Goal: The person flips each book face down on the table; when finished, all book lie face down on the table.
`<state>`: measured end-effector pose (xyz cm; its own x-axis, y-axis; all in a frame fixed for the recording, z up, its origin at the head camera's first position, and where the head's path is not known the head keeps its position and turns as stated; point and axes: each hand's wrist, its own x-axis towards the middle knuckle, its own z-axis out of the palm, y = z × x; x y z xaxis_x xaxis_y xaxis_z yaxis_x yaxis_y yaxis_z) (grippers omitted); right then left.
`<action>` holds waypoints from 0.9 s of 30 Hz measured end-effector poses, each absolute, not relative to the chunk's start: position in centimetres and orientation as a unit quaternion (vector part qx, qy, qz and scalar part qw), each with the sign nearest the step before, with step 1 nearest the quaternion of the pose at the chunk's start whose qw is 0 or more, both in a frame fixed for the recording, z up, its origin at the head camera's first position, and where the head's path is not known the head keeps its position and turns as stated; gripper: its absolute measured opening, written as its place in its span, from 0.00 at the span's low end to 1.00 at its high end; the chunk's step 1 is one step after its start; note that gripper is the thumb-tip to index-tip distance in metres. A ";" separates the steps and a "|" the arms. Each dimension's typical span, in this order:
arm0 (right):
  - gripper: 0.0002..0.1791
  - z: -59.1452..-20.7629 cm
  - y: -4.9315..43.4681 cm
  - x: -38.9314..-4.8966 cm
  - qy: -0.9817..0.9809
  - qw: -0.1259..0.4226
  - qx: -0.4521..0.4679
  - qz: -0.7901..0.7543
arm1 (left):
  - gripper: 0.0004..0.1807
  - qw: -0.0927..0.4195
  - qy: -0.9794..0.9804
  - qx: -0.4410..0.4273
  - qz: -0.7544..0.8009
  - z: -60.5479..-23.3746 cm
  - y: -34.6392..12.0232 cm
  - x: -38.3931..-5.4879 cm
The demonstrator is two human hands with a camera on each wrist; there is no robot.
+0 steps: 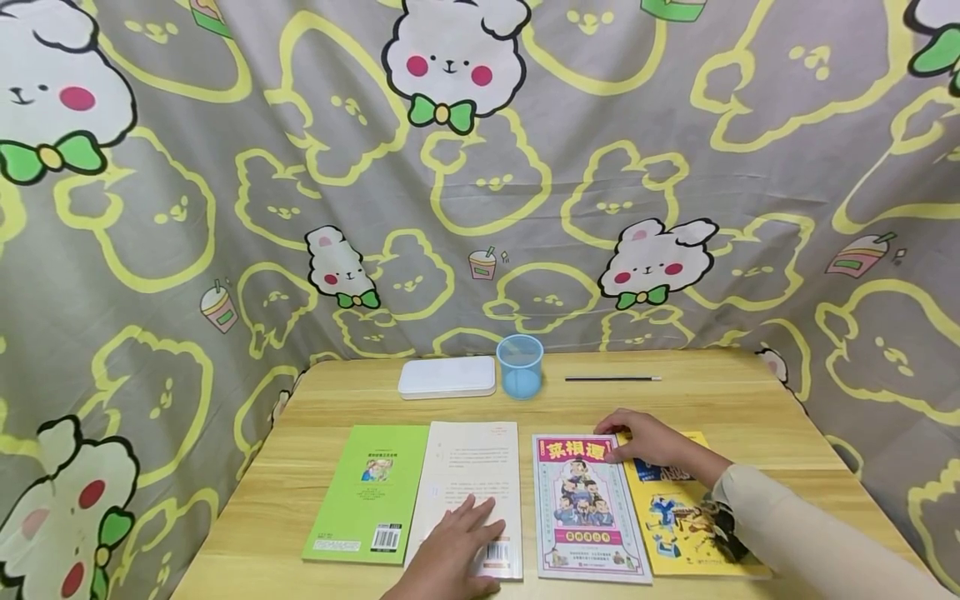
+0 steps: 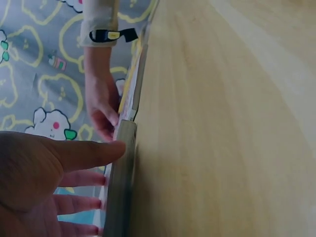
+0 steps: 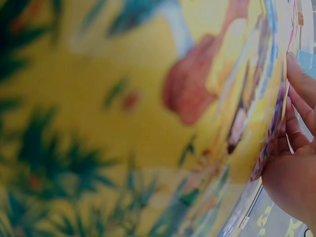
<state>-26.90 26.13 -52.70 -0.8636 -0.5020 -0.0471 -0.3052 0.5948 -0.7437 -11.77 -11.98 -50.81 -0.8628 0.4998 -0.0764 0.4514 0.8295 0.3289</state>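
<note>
My left hand (image 1: 456, 550) rests with fingers spread on the lower part of a white book (image 1: 472, 450), its back cover up; in the left wrist view the thumb (image 2: 94, 153) lies at the book's near edge (image 2: 121, 182). A green book (image 1: 375, 483) lies against its left side. My right hand (image 1: 648, 437) holds the upper right corner of a pink-bordered book (image 1: 585, 500) with comic figures, thumb on the cover and fingertips at the top edge. Under that arm lies a yellow illustrated book (image 1: 667, 533), partly hidden; its cover (image 3: 148, 138) fills the right wrist view.
At the back of the wooden table (image 1: 300, 442) stand a white case (image 1: 447, 377) and a translucent blue cup (image 1: 521, 368). A dark pencil (image 1: 611, 378) lies to the cup's right. A patterned curtain (image 1: 480, 208) encloses the table behind and at both sides.
</note>
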 end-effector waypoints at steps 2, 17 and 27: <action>0.22 -52.8 26.1 -27.0 0.882 0.130 -0.227 -0.393 | 0.39 0.074 0.955 0.250 0.139 -50.6 -11.8 -11.8; 0.21 -53.1 26.2 -27.2 0.877 0.139 -0.222 -0.403 | 0.40 0.051 0.955 0.254 0.147 -50.2 -9.7 -12.0; 0.21 -53.2 26.1 -27.2 0.872 0.148 -0.220 -0.411 | 0.47 0.068 0.950 0.283 0.113 -50.6 -7.1 -11.9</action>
<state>-27.21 26.13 -53.16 -0.8595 -0.5051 -0.0779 -0.2619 0.5662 -0.7815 -11.89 -7.12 -50.63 -0.8305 0.5531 -0.0658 0.5222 0.8142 0.2539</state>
